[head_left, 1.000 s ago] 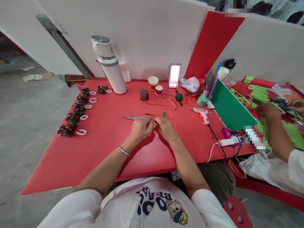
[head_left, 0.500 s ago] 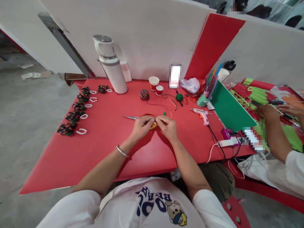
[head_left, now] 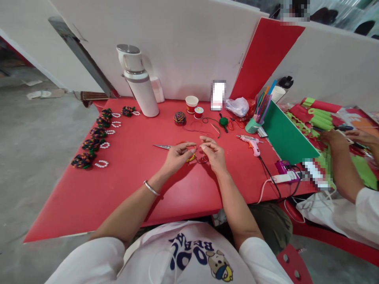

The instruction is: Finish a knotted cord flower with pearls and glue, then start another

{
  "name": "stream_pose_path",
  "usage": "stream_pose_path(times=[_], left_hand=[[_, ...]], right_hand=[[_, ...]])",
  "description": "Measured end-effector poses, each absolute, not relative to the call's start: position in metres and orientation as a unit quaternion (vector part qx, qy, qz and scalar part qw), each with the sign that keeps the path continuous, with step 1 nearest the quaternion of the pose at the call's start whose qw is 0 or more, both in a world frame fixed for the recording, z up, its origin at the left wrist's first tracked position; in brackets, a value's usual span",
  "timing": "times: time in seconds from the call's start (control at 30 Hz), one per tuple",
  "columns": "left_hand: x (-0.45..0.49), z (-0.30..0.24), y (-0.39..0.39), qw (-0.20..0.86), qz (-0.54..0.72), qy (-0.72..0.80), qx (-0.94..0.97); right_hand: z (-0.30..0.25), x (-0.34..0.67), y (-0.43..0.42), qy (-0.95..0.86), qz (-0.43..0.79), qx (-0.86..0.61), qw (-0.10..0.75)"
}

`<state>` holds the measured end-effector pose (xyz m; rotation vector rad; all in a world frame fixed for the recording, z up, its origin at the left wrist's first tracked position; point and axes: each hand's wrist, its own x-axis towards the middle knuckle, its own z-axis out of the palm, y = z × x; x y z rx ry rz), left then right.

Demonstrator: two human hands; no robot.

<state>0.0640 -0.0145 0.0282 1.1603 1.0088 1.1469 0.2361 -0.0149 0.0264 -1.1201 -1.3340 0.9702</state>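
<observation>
My left hand is over the middle of the red table, thumb and fingertips brought close around a thin red thread. Just across from it, my right hand pinches the thread between thumb and forefinger, its other fingers stretched out. The thread is too fine to follow fully. Under and beside my left hand lie scissors, their silver blades pointing left; a yellow ring-like piece shows below the fingers. Beyond my hands are a multicoloured yarn ball, a red thread spool and a green yarn bundle.
Dark multicoloured yarn bundles and white bead loops line the left. A white thermos and paper cup stand behind. Rightward are a pink glue gun, pen cup, green divider and a co-worker's arm.
My hands have drawn slightly apart, the right one moving a little rightward with its fingers lifting and spreading. The small green piece beyond my right hand is no longer visible there.
</observation>
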Motion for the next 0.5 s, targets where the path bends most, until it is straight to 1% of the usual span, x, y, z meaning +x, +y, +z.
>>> stream_pose_path(times=[0.1,0.2,0.27,0.4,0.5], left_hand=[[0.0648,0.0296,-0.0139,0.562,0.492,0.417,0.518],[0.0648,0.0315,-0.0134,0.583,0.48,0.408,0.513],[0.0646,0.0318,-0.013,0.613,0.481,0.406,0.478],[0.0633,0.0304,-0.0119,0.67,0.489,0.397,0.393],[0.0621,0.0309,-0.0113,0.689,0.486,0.385,0.376]], right_hand=[[0.0272,0.2368,-0.0151,-0.574,0.402,-0.47,0.537],[0.0277,0.235,-0.0159,-0.577,0.415,-0.468,0.526],[0.0262,0.2332,-0.0161,-0.559,0.46,-0.465,0.509],[0.021,0.2307,-0.0153,-0.51,0.595,-0.424,0.453],[0.0198,0.2309,-0.015,-0.499,0.639,-0.401,0.427]])
